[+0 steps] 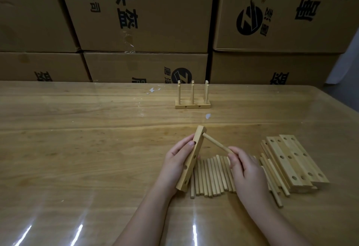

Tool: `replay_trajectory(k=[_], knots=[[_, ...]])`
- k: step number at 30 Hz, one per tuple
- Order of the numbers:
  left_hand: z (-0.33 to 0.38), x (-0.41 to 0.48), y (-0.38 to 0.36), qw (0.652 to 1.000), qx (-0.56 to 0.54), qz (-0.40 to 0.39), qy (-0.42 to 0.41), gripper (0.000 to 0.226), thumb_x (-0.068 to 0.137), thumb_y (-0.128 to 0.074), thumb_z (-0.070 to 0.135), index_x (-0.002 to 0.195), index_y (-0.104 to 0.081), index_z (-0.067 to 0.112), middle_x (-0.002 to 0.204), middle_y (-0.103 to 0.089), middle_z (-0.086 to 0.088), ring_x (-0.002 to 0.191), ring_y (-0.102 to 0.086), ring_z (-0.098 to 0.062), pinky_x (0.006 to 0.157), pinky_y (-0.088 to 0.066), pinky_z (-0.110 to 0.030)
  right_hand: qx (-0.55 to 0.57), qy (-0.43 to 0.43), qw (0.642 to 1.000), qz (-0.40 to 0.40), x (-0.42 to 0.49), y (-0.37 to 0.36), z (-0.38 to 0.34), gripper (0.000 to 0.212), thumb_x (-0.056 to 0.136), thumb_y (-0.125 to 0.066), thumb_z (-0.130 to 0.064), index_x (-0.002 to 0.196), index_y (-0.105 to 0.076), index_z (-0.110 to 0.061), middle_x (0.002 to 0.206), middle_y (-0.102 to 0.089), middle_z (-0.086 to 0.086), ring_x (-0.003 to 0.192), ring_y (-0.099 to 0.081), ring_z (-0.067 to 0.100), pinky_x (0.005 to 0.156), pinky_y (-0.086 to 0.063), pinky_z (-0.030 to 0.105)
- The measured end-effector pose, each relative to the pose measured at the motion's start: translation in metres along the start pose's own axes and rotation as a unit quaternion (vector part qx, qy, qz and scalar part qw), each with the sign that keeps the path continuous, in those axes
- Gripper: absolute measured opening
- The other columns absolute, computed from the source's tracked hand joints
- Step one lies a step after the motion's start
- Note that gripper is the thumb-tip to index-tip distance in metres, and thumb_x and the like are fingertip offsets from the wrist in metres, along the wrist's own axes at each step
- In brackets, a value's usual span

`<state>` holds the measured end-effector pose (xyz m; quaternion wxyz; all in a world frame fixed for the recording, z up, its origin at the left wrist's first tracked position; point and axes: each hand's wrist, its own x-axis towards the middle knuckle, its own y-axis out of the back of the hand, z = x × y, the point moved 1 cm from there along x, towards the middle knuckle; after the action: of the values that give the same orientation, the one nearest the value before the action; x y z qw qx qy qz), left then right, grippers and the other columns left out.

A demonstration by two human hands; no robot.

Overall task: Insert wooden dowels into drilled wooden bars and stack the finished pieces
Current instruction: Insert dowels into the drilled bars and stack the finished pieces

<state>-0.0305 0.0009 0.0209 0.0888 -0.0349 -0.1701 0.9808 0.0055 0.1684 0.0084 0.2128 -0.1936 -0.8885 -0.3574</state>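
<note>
The left hand (175, 158) grips a drilled wooden bar (191, 159), tilted on edge above the table (77, 138). The right hand (245, 170) pinches a dowel (217, 144), its tip at the bar's top hole. Loose dowels (210, 175) lie beneath, undrilled-side bars (295, 160) stacked right, one finished piece (192, 98) farther back.

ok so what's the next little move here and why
Probably push the dowel straight into the bar. The right hand pinches its near end, and its far tip sits at the hole nearest the bar's far end, seemingly not seated yet. The left hand grips the tilted bar, so it can brace against the push.
</note>
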Motion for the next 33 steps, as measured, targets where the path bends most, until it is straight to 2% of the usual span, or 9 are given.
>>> replay_trajectory(k=[4,8,10,12,13,15,19,29,33], knots=[[0.001,0.0,0.001,1.0,0.005,-0.002,0.001,0.022,0.081,-0.063,0.029,0.098,-0.075,0.037,0.094,-0.073,0.002,0.076,-0.068,-0.005,0.061,-0.051,-0.017,-0.015,0.015,1.0,0.013,0.002,0.002,-0.002,0.024,0.09,-0.055,-0.006,0.111,-0.065,-0.01,0.09,-0.058,-0.01,0.088,-0.055,0.014,0.074,-0.041,0.026],[0.0,0.0,0.001,1.0,0.012,0.001,0.004,0.023,0.09,-0.058,0.018,0.104,-0.072,0.031,0.101,-0.072,-0.003,0.074,-0.068,-0.004,0.06,-0.052,-0.017,-0.061,0.063,0.995,0.046,0.003,0.006,-0.003,0.024,0.087,-0.057,-0.004,0.108,-0.066,-0.009,0.078,-0.058,-0.003,0.075,-0.05,0.02,0.06,-0.045,0.037],[0.0,0.0,0.001,1.0,0.017,0.002,0.001,0.023,0.091,-0.058,0.016,0.105,-0.071,0.029,0.098,-0.073,-0.001,0.072,-0.068,-0.003,0.059,-0.051,-0.016,-0.088,0.09,0.99,0.064,0.003,0.01,-0.003,0.02,0.091,-0.055,-0.013,0.106,-0.067,-0.011,0.074,-0.056,-0.004,0.071,-0.047,0.018,0.058,-0.043,0.036],[0.0,0.0,0.0,1.0,0.027,0.001,0.0,0.024,0.092,-0.057,0.015,0.104,-0.071,0.03,0.096,-0.074,0.001,0.072,-0.067,-0.003,0.059,-0.051,-0.016,-0.129,0.11,0.983,0.07,0.004,0.014,-0.004,0.028,0.091,-0.045,-0.023,0.104,-0.068,-0.014,0.072,-0.057,-0.005,0.071,-0.045,0.017,0.061,-0.039,0.035],[0.0,0.001,0.0,1.0,0.031,0.0,0.0,0.024,0.092,-0.057,0.015,0.104,-0.072,0.031,0.097,-0.074,0.002,0.072,-0.067,-0.003,0.059,-0.051,-0.016,-0.154,0.122,0.978,0.075,0.005,0.016,-0.004,0.027,0.09,-0.046,-0.023,0.103,-0.068,-0.015,0.072,-0.057,-0.005,0.07,-0.045,0.018,0.063,-0.038,0.034],[0.0,0.0,0.001,0.999,0.035,-0.002,0.003,0.025,0.092,-0.058,0.016,0.103,-0.072,0.033,0.097,-0.074,0.001,0.072,-0.067,-0.003,0.06,-0.051,-0.016,-0.202,0.144,0.965,0.083,0.006,0.019,-0.001,0.019,0.084,-0.062,-0.012,0.102,-0.068,-0.016,0.072,-0.058,-0.004,0.069,-0.045,0.02,0.064,-0.035,0.033],[0.0,-0.001,0.001,0.999,0.047,-0.011,0.011,0.027,0.091,-0.058,0.021,0.098,-0.074,0.041,0.098,-0.074,0.005,0.076,-0.069,-0.004,0.061,-0.052,-0.016,-0.242,0.154,0.955,0.075,0.007,0.021,0.001,0.034,0.071,-0.073,-0.001,0.101,-0.069,-0.016,0.074,-0.059,-0.004,0.069,-0.045,0.019,0.068,-0.028,0.031],[-0.002,0.001,0.002,0.999,0.047,0.005,0.006,0.025,0.091,-0.059,0.021,0.097,-0.074,0.04,0.1,-0.073,0.002,0.079,-0.068,-0.003,0.063,-0.052,-0.017,-0.235,0.178,0.952,0.077,0.007,0.019,0.001,0.023,0.077,-0.066,-0.008,0.098,-0.071,-0.016,0.072,-0.06,-0.004,0.066,-0.046,0.02,0.062,-0.035,0.032],[-0.003,0.001,0.003,0.999,0.048,0.003,0.006,0.026,0.09,-0.059,0.023,0.096,-0.074,0.042,0.1,-0.073,0.002,0.079,-0.068,-0.004,0.063,-0.052,-0.018,-0.2,0.148,0.967,0.059,0.005,0.016,0.002,0.024,0.091,-0.047,-0.021,0.102,-0.068,-0.016,0.075,-0.06,-0.006,0.068,-0.047,0.017,0.064,-0.034,0.032]])
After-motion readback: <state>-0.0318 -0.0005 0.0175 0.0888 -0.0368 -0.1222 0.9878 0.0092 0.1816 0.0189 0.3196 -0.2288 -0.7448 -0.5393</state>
